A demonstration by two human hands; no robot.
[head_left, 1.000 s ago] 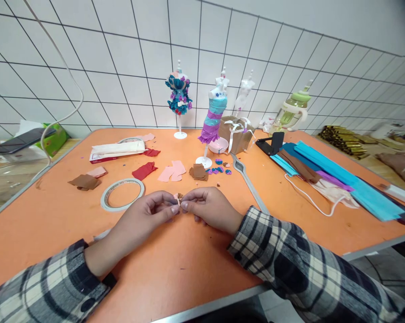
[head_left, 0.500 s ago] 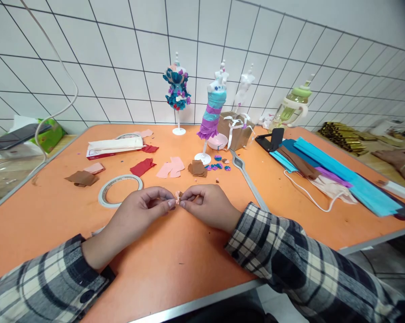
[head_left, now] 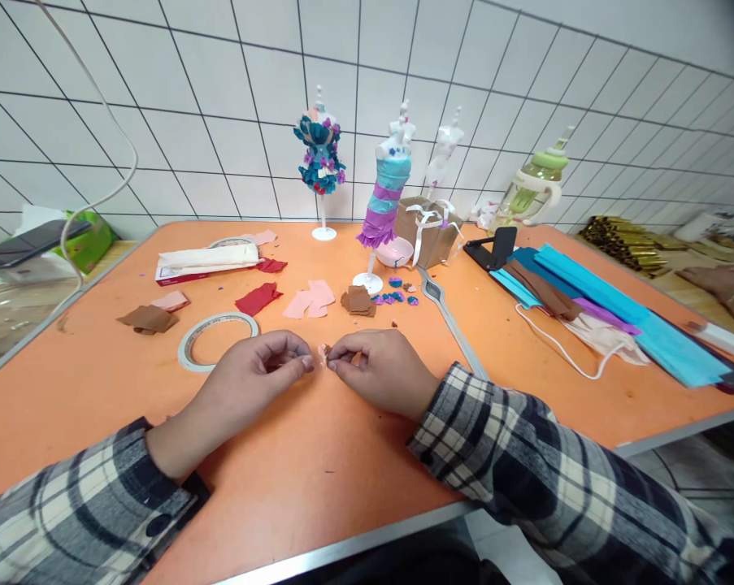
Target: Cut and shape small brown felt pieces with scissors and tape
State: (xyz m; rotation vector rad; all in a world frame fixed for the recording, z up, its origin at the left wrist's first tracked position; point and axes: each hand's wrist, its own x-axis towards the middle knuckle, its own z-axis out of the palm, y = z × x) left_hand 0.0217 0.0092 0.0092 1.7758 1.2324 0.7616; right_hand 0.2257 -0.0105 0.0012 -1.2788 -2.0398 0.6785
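Note:
My right hand (head_left: pixel 375 370) pinches a small crumpled piece of pink and brown crepe paper (head_left: pixel 323 353) between thumb and index finger, just above the table. Just left of it, my left hand (head_left: pixel 266 366) is apart from the paper piece. Its thumb and index tips are close together, and anything between them is hidden. A ring of white tape (head_left: pixel 189 357) lies beside my left hand. Beyond the hands are pink paper pieces (head_left: pixel 310 300), red paper (head_left: pixel 258 299), a stack of brown paper squares (head_left: pixel 358 301) and several small blue-purple paper bits (head_left: pixel 393 297).
Dressed mini mannequins (head_left: pixel 322 154) (head_left: pixel 388 195) stand at the back, near a pink bowl (head_left: pixel 394 253) and a brown paper bag (head_left: pixel 436 244). At right lie a grey strap (head_left: pixel 449 317), blue paper strips (head_left: pixel 623 309) and a bottle (head_left: pixel 531 191). Another person's hand (head_left: pixel 723 286) shows at the right edge.
My left fingers have let go of the crumpled paper piece and moved slightly left. My right hand keeps its pinch on it. The view has shifted slightly.

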